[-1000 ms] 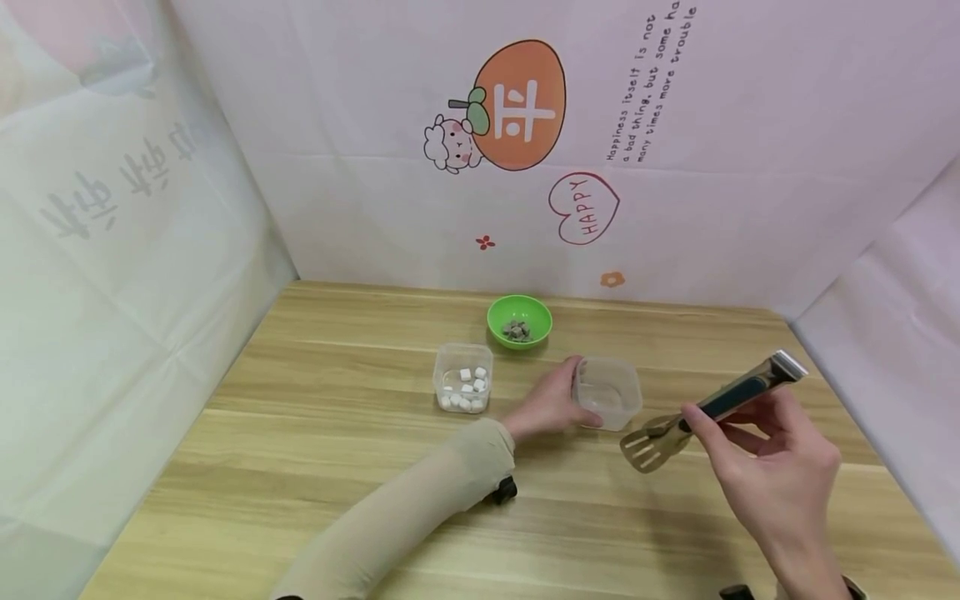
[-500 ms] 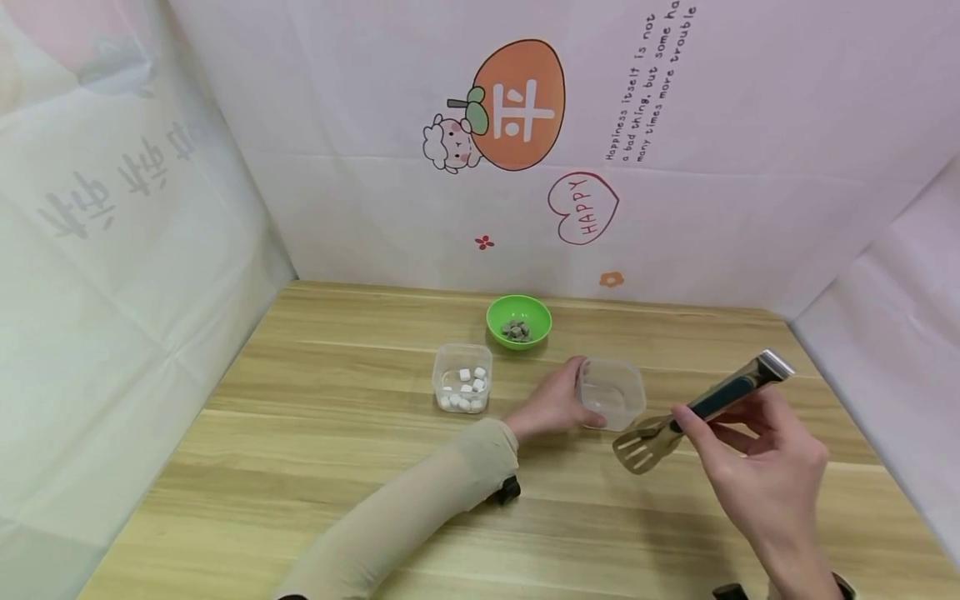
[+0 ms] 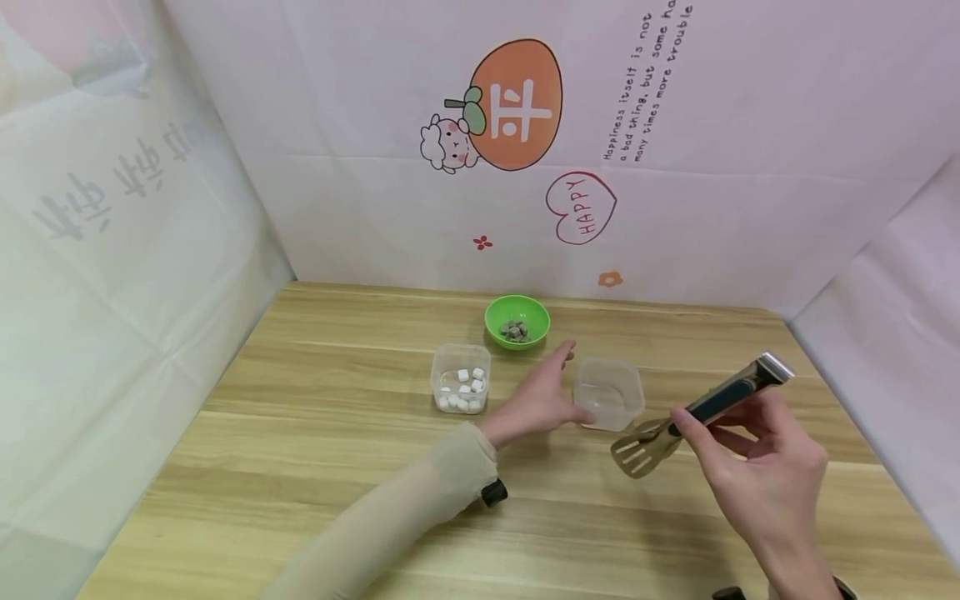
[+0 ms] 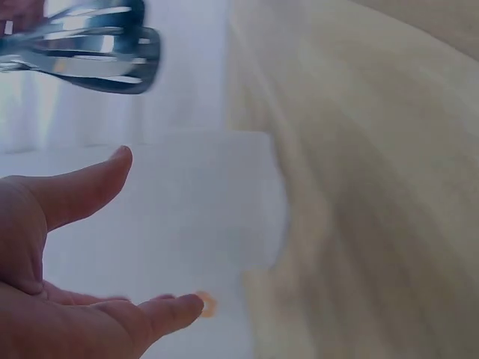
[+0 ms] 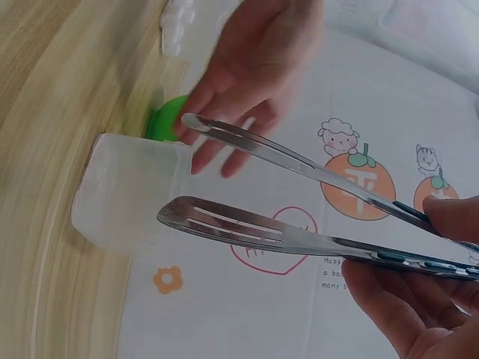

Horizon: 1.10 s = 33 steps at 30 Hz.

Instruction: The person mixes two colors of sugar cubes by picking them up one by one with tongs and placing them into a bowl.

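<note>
My left hand [image 3: 534, 402] is beside a translucent square container [image 3: 611, 398] with nothing in it. Thumb and fingers are spread apart; the fingers are off its wall, while the thumb lies near its front left corner. In the left wrist view a gap shows between the hand [image 4: 26, 247] and the whitish container [image 4: 194, 202]. My right hand [image 3: 780, 467] holds metal serving tongs [image 3: 723, 402] by the dark-panelled handle, slotted head tilted down to the left, just right of the container. In the right wrist view the arms of the tongs [image 5: 299, 241] stand apart, nothing between them.
A second clear container [image 3: 450, 357] holds several white cubes [image 3: 463, 403], left of my left hand. Behind stands a green bowl [image 3: 517, 306] with grey-brown pieces [image 3: 516, 332]. Printed white cloth [image 3: 360, 208] walls the wooden table [image 3: 315, 467] at back and sides.
My left hand gripped the container, nudged it slightly right, then let go and drew left with fingers spreading. The tongs in my right hand shifted a little left.
</note>
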Available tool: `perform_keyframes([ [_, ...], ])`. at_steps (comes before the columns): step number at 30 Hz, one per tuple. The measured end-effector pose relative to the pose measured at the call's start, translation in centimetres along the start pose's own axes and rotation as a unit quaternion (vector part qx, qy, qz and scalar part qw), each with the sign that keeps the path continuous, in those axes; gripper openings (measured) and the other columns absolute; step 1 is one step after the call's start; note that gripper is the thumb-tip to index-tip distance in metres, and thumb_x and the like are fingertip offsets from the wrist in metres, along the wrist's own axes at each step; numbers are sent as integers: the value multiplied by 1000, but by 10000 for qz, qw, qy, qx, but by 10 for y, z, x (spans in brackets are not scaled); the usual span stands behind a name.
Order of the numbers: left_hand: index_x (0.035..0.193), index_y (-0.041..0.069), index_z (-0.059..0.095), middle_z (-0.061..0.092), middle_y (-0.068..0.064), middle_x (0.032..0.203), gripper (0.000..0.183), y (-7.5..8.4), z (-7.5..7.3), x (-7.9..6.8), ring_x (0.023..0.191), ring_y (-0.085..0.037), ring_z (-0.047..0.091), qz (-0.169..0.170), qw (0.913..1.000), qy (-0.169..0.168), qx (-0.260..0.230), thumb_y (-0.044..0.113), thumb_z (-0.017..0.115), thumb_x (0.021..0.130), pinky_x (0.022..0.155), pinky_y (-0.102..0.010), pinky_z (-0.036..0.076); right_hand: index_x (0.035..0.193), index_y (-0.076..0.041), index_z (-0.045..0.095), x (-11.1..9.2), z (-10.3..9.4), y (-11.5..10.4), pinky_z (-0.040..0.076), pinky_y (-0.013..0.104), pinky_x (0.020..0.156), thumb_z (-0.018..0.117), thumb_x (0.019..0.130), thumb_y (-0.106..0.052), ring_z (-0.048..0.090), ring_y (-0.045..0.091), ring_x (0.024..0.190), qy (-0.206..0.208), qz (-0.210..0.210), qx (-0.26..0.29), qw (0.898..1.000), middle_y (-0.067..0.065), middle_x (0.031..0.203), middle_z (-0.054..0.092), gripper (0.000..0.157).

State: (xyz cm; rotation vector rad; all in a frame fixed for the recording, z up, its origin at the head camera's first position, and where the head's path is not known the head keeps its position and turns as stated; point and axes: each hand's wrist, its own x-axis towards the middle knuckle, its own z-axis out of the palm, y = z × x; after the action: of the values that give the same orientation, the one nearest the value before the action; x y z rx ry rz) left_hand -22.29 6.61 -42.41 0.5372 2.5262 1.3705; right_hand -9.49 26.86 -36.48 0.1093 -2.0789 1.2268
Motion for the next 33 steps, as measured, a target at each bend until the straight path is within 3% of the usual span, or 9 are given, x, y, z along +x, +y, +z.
perform_keyframes([
  [6,158,8,45,52,-9,157,81,12,-47,-39,140,-24,53,949,9934,-96,-638,16,87,89,113,-31,46,104,9,66,1,3,-5,60,16,74,88,69,19,71,9,80,-132,26,77,9999,6,86,70,42],
  [9,151,4,53,61,-11,147,67,11,-72,-56,132,-23,59,1252,9878,158,-910,10,84,91,109,-35,52,101,9,65,2,7,-5,60,17,74,87,68,21,70,9,79,-206,-48,197,9996,7,86,69,41],
  [12,146,2,56,66,-12,138,63,3,-98,-67,126,-24,63,1353,9853,558,-878,7,84,90,106,-39,54,100,10,65,3,12,-4,60,17,74,86,67,23,70,9,79,-280,-151,302,9990,8,86,68,42],
  [17,147,-1,54,62,-17,142,71,-27,-134,-75,132,-33,59,1227,9834,1201,-588,9,88,85,113,-41,48,100,10,65,6,21,-3,60,17,72,86,67,23,69,8,78,-350,-345,385,9980,7,86,69,42],
  [21,152,-1,48,56,-19,148,85,-56,-149,-75,136,-38,54,970,9848,1390,-385,13,93,81,116,-46,45,99,8,65,10,27,-5,61,18,71,86,69,21,69,8,78,-460,-443,447,9970,8,86,69,39],
  [28,163,0,29,41,-25,160,112,-92,-155,-74,144,-46,43,231,9965,794,-101,18,97,76,118,-53,40,101,10,64,15,39,-10,61,20,71,86,71,21,70,9,78,-557,-527,649,9949,7,86,69,39],
  [33,166,0,20,30,-24,167,119,-110,-151,-69,150,-44,35,-8,9993,304,-232,19,97,76,122,-54,33,100,9,62,18,48,-14,62,21,72,86,72,20,70,10,78,-673,-512,721,9938,9,87,69,38],
])
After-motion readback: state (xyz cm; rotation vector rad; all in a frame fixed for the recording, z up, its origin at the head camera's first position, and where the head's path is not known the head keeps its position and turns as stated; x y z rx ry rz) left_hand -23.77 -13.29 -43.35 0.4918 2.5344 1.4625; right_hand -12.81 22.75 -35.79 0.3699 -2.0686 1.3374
